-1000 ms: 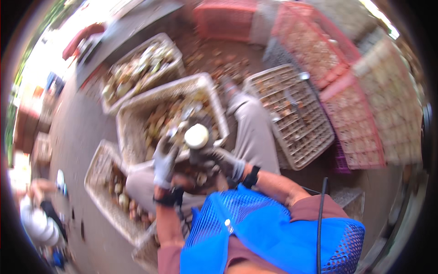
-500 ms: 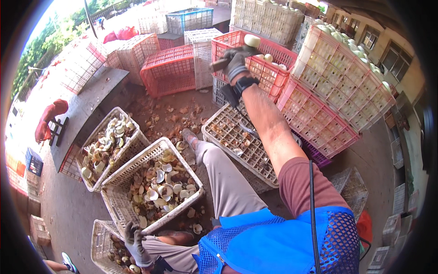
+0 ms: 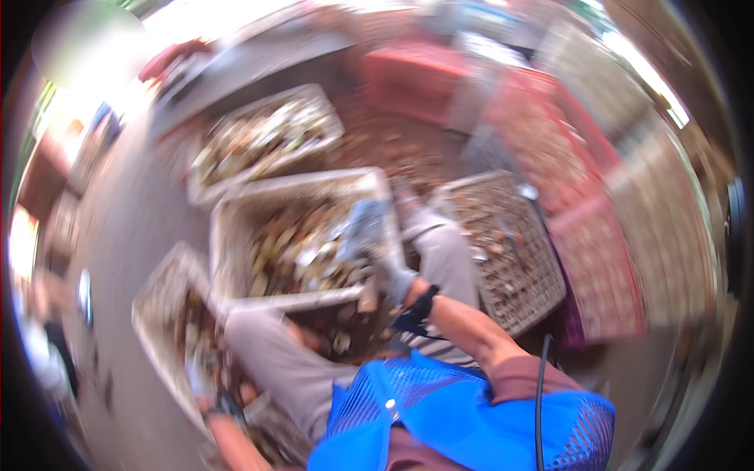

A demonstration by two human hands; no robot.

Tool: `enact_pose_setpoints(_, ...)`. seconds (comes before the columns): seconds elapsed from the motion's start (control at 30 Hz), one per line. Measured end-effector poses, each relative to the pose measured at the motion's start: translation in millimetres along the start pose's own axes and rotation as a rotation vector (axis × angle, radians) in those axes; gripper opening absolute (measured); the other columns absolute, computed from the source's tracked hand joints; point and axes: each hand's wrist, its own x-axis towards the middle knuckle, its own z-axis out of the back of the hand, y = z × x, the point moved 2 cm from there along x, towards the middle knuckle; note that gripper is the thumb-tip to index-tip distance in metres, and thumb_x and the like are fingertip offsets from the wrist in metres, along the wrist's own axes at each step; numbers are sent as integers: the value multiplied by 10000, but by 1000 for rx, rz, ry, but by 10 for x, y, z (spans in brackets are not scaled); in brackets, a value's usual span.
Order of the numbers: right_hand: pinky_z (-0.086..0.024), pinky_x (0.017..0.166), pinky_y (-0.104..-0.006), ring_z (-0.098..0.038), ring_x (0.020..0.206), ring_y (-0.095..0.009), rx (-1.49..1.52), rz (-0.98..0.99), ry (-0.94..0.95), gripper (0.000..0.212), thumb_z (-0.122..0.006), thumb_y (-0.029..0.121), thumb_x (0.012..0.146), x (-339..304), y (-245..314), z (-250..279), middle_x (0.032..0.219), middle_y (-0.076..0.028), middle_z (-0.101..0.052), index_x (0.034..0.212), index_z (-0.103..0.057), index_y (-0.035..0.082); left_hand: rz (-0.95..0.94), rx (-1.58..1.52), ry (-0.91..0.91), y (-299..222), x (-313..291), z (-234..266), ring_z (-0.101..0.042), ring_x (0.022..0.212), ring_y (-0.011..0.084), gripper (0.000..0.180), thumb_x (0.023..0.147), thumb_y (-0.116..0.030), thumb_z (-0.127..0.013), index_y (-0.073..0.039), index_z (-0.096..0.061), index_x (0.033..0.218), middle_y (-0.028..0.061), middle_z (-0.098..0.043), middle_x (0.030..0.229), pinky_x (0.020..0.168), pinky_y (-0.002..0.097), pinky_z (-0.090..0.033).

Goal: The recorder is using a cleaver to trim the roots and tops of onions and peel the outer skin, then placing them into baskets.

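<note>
At left I log a pale plastic lattice crate [image 3: 166, 276] of blurred brown pieces, the grey-gloved left hand [image 3: 201, 381] over it, its grip unclear to me. Centre, above an off-white rectangular plastic crate [image 3: 228, 235] of shell scraps, the grey-gloved right hand [image 3: 391, 276] clasps a broad blue-grey bladed tool [image 3: 364, 226]; rightmost, a scrap-strewn beige grid crate [image 3: 534, 310].

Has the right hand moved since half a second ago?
Yes, toward the body: the right hand went from above the stacked red crate to the near right corner of the middle crate.
</note>
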Motion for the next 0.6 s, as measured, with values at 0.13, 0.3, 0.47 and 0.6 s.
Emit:
enact_pose_setpoints(0.13, -485, 532, -308, -504, 549, -136, -246, -23, -90, 119, -543, 248, 928, -179, -65, -2, 665, -12, -550, 906, -573, 135, -227, 330, -88, 316, 727, 841, -516, 652, 40, 225, 908, -184, -614, -136, -626, 1128, -75, -598, 847, 521, 170, -385)
enact_pose_setpoints(0.3, -431, 509, -269, -406, 460, -76, -177, -189, -112, 148, -540, 221, 930, 20, -182, 106, 619, 45, -469, 797, -505, 167, -82, 633, -291, 744, 1142, 1725, -629, 793, 162, 418, 802, -213, -729, -26, -634, 1164, 84, -683, 987, 683, 297, -503)
enact_pose_setpoints(0.47, -445, 507, -274, -427, 460, -78, -307, -200, -177, 145, -538, 235, 935, 90, -404, -58, 625, 36, -492, 812, -517, 161, -88, 1072, -267, 791, 1348, 1766, -632, 1036, 297, 500, 745, -325, -726, -54, -631, 1155, 178, -660, 1108, 888, 361, -484)
enact_pose_setpoints(0.6, -448, 497, -263, -428, 458, -76, -293, -219, -192, 130, -549, 241, 931, 82, -582, -248, 624, 41, -496, 829, -524, 165, -80, 1259, -78, 837, 1428, 1561, -594, 1078, 349, 516, 739, -389, -708, -87, -620, 1148, 191, -637, 1128, 915, 414, -472)
